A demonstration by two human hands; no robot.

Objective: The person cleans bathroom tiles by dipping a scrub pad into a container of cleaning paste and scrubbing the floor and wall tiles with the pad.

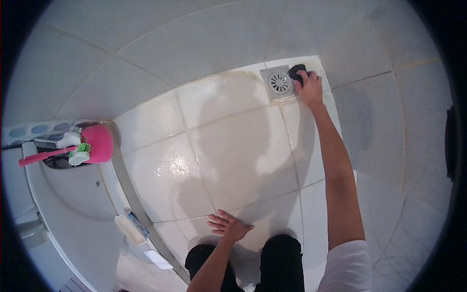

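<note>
My right hand (310,89) reaches far forward, its fingers closed on a small black sponge-like pad (297,72). That pad rests at the right edge of a square metal floor drain (279,83) with a round slotted grate, in the corner by the wall. My left hand (230,227) is open with fingers spread, low over the floor tiles in front of my knees, and holds nothing. Whether its palm touches the floor I cannot tell. The pale floor tiles (233,141) look wet and shiny in places.
On the left a pink plastic scoop (98,144), a green-bristled brush (80,154) and a white brush (68,140) sit on a white fixture's corner. Near its low ledge stands a small container with a blue label (137,226). Tiled walls (369,117) border the floor.
</note>
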